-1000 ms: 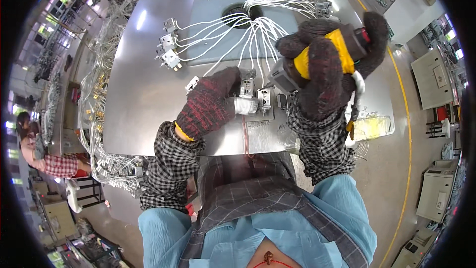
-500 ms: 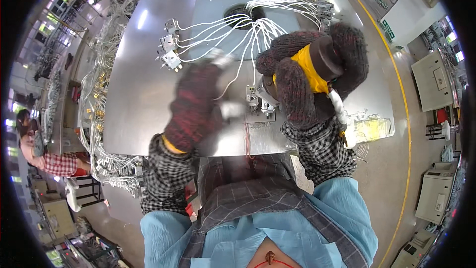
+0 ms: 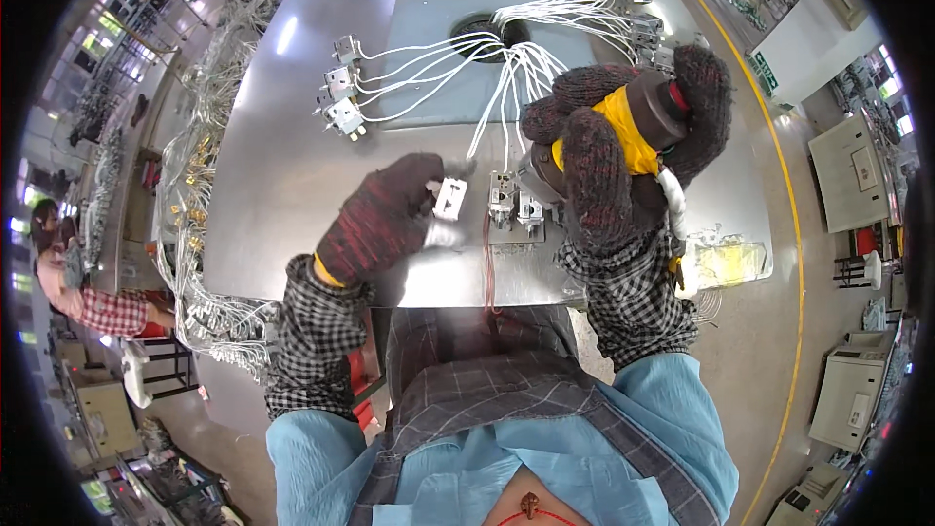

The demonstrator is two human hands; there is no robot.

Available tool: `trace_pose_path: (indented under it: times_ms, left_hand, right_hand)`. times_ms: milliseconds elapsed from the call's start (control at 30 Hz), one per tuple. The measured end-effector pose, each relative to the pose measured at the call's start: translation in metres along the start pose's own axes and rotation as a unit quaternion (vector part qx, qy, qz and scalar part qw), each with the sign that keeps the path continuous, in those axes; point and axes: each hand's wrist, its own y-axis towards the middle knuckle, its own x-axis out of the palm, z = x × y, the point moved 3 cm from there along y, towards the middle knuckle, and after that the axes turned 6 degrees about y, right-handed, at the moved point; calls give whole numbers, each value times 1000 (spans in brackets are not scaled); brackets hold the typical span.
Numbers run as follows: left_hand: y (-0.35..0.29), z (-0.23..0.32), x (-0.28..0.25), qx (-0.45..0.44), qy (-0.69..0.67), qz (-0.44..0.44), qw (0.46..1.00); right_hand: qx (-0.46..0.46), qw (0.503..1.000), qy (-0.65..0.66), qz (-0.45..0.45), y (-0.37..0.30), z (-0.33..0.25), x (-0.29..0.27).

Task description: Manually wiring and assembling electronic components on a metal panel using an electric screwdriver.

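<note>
My left hand [image 3: 382, 219], in a dark knitted glove, pinches a small white-and-silver connector block [image 3: 450, 199] above the metal table. My right hand [image 3: 609, 161], gloved the same way, is wrapped round a dark cylindrical power tool [image 3: 633, 127] bound with yellow tape. The tool's front end points toward two metal-cased connector blocks, one on the left [image 3: 502, 197] and one on the right [image 3: 530, 210], at a small fixture near the table's front edge. White cables [image 3: 521, 63] fan out from a round hole in the table, some running toward these blocks.
Several wired connectors [image 3: 343, 84] lie left of the hole, and more [image 3: 643, 0] at the far right. A grey-blue panel [image 3: 414, 24] surrounds the hole. Reddish wires [image 3: 488, 263] hang over the front edge. Bundled cables [image 3: 185, 185] line the left side. Another person [image 3: 78, 282] sits farther left.
My left hand has come nearer and slightly left, from a blur to a steadier pose with the connector block showing clearly. My right hand keeps its grip on the tool, a little farther right.
</note>
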Motion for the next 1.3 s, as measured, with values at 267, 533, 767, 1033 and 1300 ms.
trace_pose_path:
  times_ms: [267, 533, 767, 1033, 1300]
  left_hand:
    - [38, 39, 46, 116, 138, 68, 981]
    - [29, 29, 25, -49, 147, -10, 988]
    - [27, 25, 29, -26, 231, 27, 972]
    - [5, 37, 7, 58, 355, 137, 923]
    - [-20, -15, 3, -61, 19, 44, 997]
  right_hand:
    - [-473, 717, -508, 63, 4, -32, 45]
    - [-372, 783, -497, 44, 0, -9, 35]
    - [-343, 804, -481, 68, -1, 13, 39]
    - [-342, 779, -521, 66, -7, 16, 37]
    - [-354, 827, -436, 12, 0, 19, 33]
